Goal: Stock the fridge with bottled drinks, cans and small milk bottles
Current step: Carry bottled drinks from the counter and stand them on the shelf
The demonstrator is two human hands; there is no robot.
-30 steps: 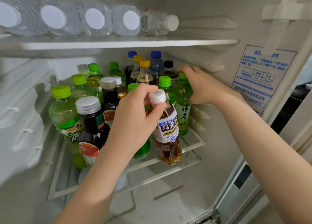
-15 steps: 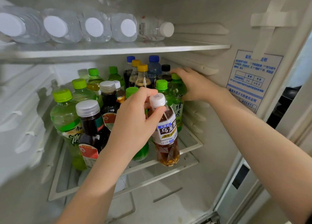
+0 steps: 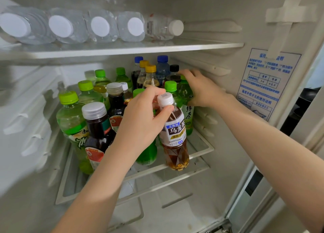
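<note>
Most of the middle shelf [image 3: 201,151] is stocked. Left hand [image 3: 142,120] fingers pinch the oolong tea bottle [image 3: 175,136] at its front edge; right hand [image 3: 201,89] fingers wrap a green tea bottle [image 3: 188,113]. No cans or milk visible.

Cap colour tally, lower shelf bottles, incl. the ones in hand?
Green caps: 7 (one on the green bottle under the right hand)
Blue caps: 2
Yellow caps: 2
Black cap: 1
Silver caps: 2
White caps: 2 (one on the tea bottle in the left hand)
Total: 16
</note>
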